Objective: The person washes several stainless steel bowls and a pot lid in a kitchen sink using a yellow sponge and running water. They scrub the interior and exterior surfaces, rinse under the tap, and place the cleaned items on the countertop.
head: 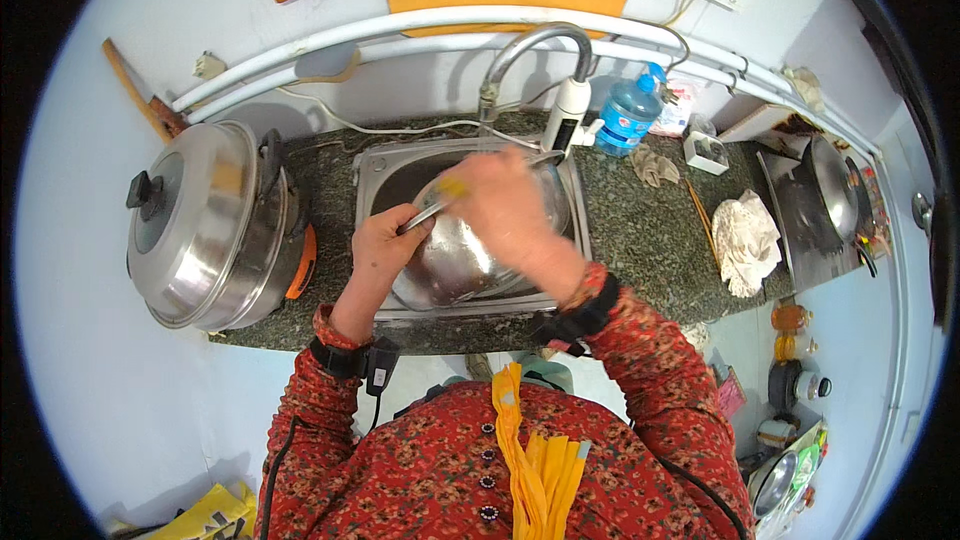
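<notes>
My left hand point(384, 244) grips the end of a slim metal utensil handle point(421, 217) above the left part of the stainless steel sink point(365, 187). Blurred by motion, my right hand point(499, 202) is at the utensil's other end, closed around something yellow point(452, 188), perhaps a sponge. Below both hands a large shiny metal bowl or lid point(450, 255) lies tilted in the sink. The curved faucet point(544, 30) with its white heater body point(564, 116) stands behind; whether water runs from its spout is hard to tell.
A big lidded steamer pot point(195, 217) stands left of the sink. To the right are a blue pump bottle point(628, 114), a crumpled cloth point(654, 166), a small white box point(706, 153), wooden chopsticks point(702, 221), a white cloth point(745, 243) and a stove with a wok point(831, 184).
</notes>
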A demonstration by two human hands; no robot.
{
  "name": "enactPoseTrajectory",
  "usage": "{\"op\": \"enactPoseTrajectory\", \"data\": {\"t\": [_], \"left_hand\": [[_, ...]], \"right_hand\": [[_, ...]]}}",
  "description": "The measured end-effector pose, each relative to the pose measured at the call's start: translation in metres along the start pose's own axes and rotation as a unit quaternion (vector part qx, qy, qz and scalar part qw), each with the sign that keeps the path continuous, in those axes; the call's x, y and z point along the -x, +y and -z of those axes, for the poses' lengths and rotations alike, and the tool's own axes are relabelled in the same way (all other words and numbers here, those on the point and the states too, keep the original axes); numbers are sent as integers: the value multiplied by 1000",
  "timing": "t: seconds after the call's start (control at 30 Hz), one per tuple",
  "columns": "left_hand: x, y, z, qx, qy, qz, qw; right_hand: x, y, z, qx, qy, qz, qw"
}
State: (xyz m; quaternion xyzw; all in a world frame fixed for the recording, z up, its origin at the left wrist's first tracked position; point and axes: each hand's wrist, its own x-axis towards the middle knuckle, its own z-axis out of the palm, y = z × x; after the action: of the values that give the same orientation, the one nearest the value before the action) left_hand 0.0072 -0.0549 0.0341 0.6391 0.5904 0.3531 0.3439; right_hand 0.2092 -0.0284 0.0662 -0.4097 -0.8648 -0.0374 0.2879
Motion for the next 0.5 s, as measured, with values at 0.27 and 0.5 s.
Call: {"op": "enactPoseTrajectory", "data": {"t": [0.27, 0.5], "left_hand": [[19, -24, 14, 146, 10, -15, 989], [29, -37, 35, 175, -8, -33, 984]], "right_hand": [[19, 87, -7, -186, 7, -308, 933], [35, 106, -18, -230, -13, -306, 924]]}}
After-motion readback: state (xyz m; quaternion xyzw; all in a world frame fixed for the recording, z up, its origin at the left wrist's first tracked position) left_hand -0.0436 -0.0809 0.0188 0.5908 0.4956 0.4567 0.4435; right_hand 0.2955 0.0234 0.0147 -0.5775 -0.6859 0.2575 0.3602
